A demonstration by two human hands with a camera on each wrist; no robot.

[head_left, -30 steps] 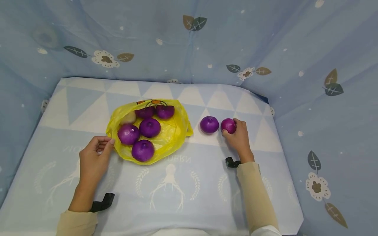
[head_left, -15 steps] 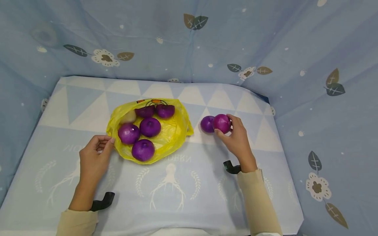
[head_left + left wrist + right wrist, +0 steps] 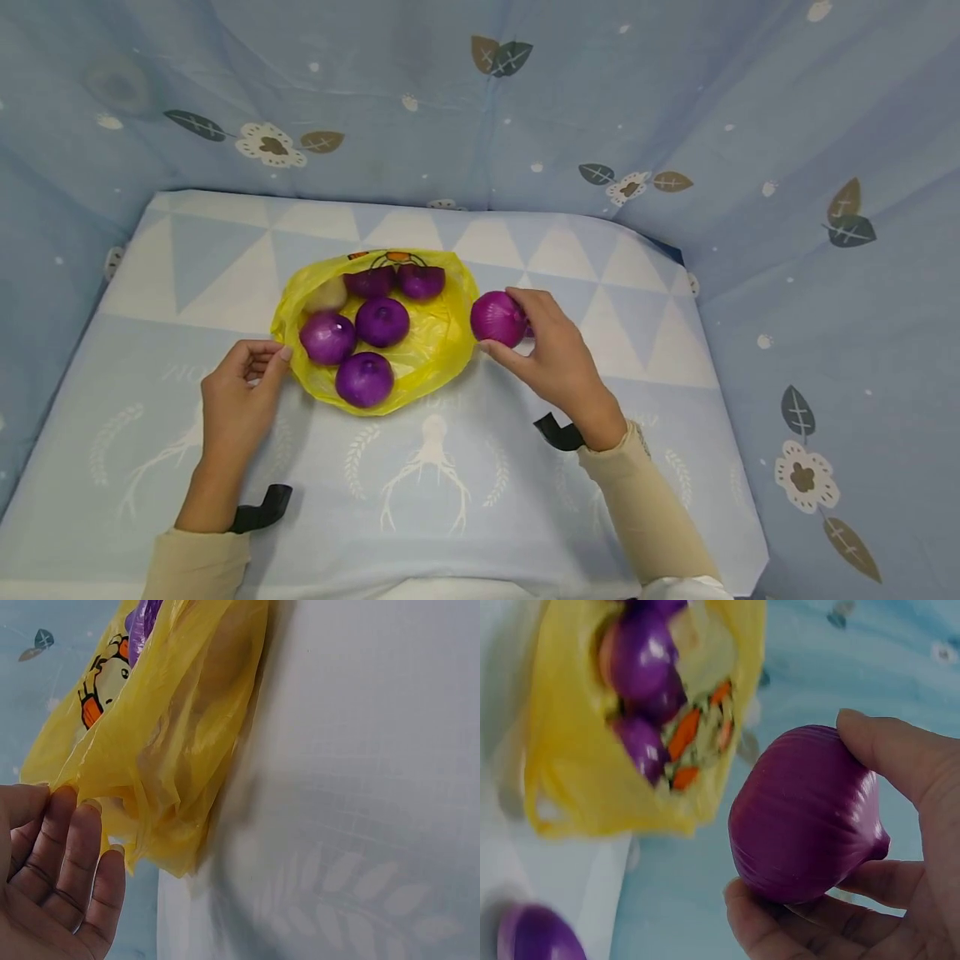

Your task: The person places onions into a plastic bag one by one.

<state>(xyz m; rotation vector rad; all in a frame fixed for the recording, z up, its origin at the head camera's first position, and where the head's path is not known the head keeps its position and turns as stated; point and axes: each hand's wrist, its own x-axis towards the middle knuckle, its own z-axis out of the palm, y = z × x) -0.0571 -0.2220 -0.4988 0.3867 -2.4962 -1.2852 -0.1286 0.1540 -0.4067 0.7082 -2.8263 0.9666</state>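
Observation:
A yellow plastic bag (image 3: 442, 358) lies open on the table, holding several purple onions (image 3: 363, 380) and one pale round thing (image 3: 327, 297). My left hand (image 3: 243, 400) pinches the bag's left rim between thumb and forefinger; the left wrist view shows the thin plastic (image 3: 112, 761) at the fingertips. In my right hand (image 3: 558, 358) is a purple onion (image 3: 498, 319), gripped between thumb and fingers and raised just beside the bag's right rim. In the right wrist view this onion (image 3: 802, 817) appears whole, its pointed end toward the palm. Another purple onion (image 3: 540, 935) rests on the table below.
The table cover (image 3: 480, 467) is pale blue and white, with triangles and antlers. Blue patterned curtains (image 3: 420, 100) stand along the back and sides. A black wrist mount (image 3: 261, 510) sits on each forearm.
The right hand has lifted the onion off the table and carried it left, past the other onion, to the bag's right rim. The left hand stays at the bag's left rim.

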